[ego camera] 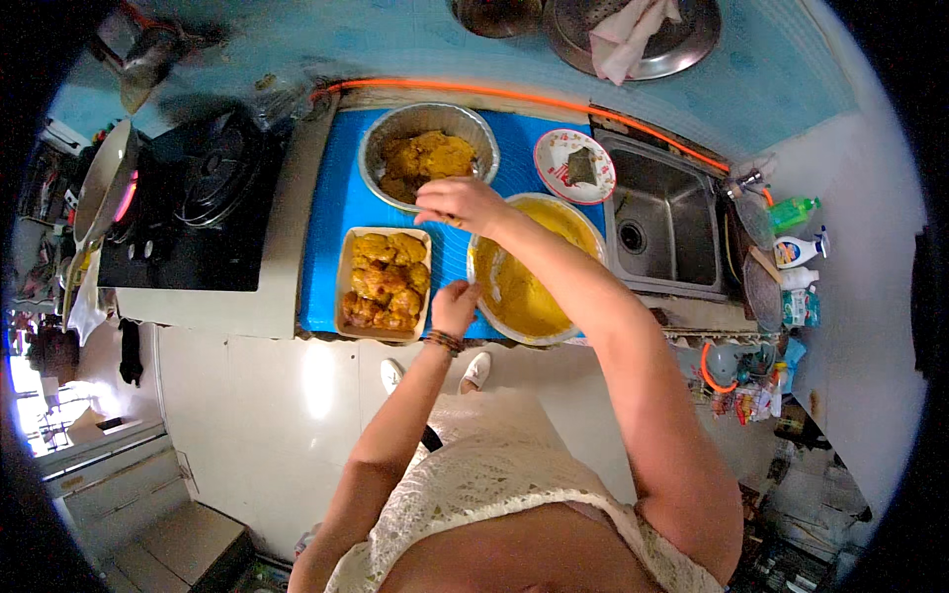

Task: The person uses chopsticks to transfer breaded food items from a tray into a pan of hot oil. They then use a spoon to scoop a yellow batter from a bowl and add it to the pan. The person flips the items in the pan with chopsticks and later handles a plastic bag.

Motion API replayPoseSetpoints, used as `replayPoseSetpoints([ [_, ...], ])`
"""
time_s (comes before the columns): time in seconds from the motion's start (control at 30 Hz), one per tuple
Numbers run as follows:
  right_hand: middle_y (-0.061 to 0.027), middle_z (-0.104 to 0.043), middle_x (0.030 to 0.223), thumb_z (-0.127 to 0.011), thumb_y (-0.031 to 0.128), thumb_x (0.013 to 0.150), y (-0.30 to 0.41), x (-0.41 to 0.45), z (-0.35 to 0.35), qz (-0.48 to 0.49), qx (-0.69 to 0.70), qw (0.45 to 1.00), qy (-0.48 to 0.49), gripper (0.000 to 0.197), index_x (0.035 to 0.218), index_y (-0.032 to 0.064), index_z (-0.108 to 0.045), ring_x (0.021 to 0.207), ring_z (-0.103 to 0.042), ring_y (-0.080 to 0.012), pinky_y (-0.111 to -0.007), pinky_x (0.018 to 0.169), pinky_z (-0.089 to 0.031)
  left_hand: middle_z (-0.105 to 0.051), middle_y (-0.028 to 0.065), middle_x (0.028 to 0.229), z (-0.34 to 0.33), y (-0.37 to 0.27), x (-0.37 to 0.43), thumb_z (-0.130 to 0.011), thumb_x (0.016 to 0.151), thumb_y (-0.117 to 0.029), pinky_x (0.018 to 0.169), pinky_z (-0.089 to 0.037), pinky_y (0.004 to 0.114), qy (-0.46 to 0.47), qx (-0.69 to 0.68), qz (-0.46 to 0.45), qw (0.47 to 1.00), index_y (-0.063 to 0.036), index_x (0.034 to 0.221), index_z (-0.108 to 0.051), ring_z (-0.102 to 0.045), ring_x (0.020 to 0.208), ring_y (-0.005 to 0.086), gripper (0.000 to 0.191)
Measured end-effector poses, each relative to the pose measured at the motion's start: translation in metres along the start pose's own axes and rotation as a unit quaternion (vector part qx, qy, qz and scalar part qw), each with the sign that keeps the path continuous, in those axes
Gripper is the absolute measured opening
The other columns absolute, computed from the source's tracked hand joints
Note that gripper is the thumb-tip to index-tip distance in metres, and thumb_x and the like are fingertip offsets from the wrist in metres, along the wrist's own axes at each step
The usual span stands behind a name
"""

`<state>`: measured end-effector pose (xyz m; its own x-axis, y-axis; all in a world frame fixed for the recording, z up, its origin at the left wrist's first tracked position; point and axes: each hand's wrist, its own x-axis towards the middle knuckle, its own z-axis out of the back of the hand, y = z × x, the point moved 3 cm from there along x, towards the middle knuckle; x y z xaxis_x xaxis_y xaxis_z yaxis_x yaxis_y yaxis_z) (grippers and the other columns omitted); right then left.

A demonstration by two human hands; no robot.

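My left hand point(454, 305) is at the left rim of a white basin point(534, 341), its fingertips closed on the edge. Thick yellow batter point(511, 282) coats the basin's inside. My right hand point(461, 206) reaches across the basin to the near rim of a round metal pot point(368, 167). Its fingers point left and are bent; whether something small is between them is unclear. Yellow-brown coated food point(434, 152) lies in the pot. Left of my left hand, a rectangular tan tray point(343, 293) holds several yellow, partly browned food pieces point(385, 278).
A blue mat point(322, 200) covers the counter. A patterned plate point(552, 148) with a dark flat piece point(582, 167) stands by the metal sink point(667, 215). To the left are a black cooktop point(200, 252) and a tilted pan point(100, 185). Bottles point(797, 252) line the right wall.
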<state>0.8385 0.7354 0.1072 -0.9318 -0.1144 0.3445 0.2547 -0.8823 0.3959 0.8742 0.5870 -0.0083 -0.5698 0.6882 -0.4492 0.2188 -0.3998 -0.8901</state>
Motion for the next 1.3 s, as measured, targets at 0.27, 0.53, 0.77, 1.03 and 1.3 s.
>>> replayPoseSetpoints([
  [0.27,-0.0108,-0.051,0.117,-0.053,0.001,0.073,0.028,-0.064,0.082,-0.006,-0.161,0.986,-0.040,0.033,0.105,0.0099,-0.058,0.097,-0.056,-0.0271,-0.035,0.083,-0.045,-0.055,0.0053,0.051,0.007,-0.008,-0.003,-0.062,0.069,-0.018,0.044,-0.039,0.025,-0.035,0.001,-0.027,0.999,0.0019,0.062,-0.061,-0.050,0.045,0.0097,0.022],
  [0.53,-0.0142,-0.050,0.109,-0.068,0.007,0.068,0.200,-0.322,0.073,-0.614,0.126,0.779,0.035,0.083,0.136,0.0148,-0.021,0.078,-0.055,-0.0189,-0.032,0.067,-0.048,-0.050,0.0015,0.045,0.022,-0.026,-0.064,-0.060,0.068,-0.013,0.040,-0.038,0.024,-0.007,-0.041,-0.038,0.998,0.0017,0.050,-0.054,-0.047,0.041,0.0082,0.024],
  [0.77,-0.0111,-0.061,0.090,-0.069,0.009,0.070,0.311,-0.231,0.001,-0.432,-0.053,0.846,-0.309,0.046,0.113,0.0042,-0.053,0.068,-0.058,-0.0148,-0.025,0.058,-0.047,-0.051,0.0003,0.053,0.063,-0.019,-0.136,-0.060,0.070,-0.009,0.041,-0.032,0.024,0.044,-0.082,-0.038,0.995,0.0029,0.057,-0.056,-0.040,0.045,0.0064,0.018],
  [1.03,-0.0114,-0.062,0.075,-0.058,0.005,0.077,0.362,-0.100,0.054,-0.374,0.019,0.899,-0.225,0.029,0.106,0.0008,-0.053,0.060,-0.060,-0.0167,-0.028,0.056,-0.049,-0.042,-0.0009,0.043,0.227,-0.061,-0.210,-0.057,0.070,-0.008,0.039,-0.031,0.023,-0.172,0.010,-0.257,0.951,0.0037,0.051,-0.051,-0.037,0.043,0.0042,0.024],
  [1.3,-0.0240,-0.058,0.091,-0.053,0.007,0.071,0.438,0.066,-0.003,0.141,-0.307,0.939,-0.061,0.031,0.096,-0.0125,-0.053,0.079,-0.061,-0.0292,-0.031,0.064,-0.051,-0.033,-0.0037,0.045,0.411,-0.090,-0.282,-0.054,0.068,-0.004,0.039,-0.024,0.023,-0.357,-0.043,-0.299,0.884,0.0037,0.049,-0.040,-0.028,0.045,0.0039,0.025],
])
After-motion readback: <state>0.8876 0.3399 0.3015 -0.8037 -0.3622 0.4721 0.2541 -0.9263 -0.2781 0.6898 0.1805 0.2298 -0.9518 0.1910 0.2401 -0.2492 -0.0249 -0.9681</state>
